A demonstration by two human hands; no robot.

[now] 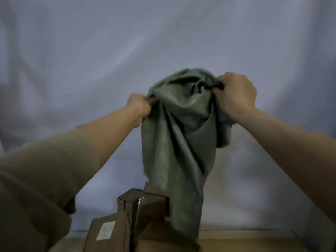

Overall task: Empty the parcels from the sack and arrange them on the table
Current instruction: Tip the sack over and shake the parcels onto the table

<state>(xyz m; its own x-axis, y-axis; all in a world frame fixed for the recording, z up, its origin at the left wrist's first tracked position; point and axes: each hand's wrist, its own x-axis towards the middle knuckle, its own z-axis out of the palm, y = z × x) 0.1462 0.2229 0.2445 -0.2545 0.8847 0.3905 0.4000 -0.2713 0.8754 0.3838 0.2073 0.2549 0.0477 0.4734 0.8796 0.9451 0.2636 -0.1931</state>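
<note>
— Green woven sack (174, 135), crumpled, hanging upside down above brown cardboard parcels (143, 206).
— Held how?
— Bunched fabric clenched by left hand (140, 106) and right hand (236, 93).

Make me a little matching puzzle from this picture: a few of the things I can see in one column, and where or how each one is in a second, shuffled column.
Things
1. left hand
2. right hand
3. sack
4. box with white label

States
A. hangs down, green and limp
B. lies flat at the bottom, left of the sack's lower end
C. grips the sack's upper edge on the higher side
D. grips the sack's upper edge on the lower side

Pairs: 1-D, 2-C, 3-A, 4-B
</note>
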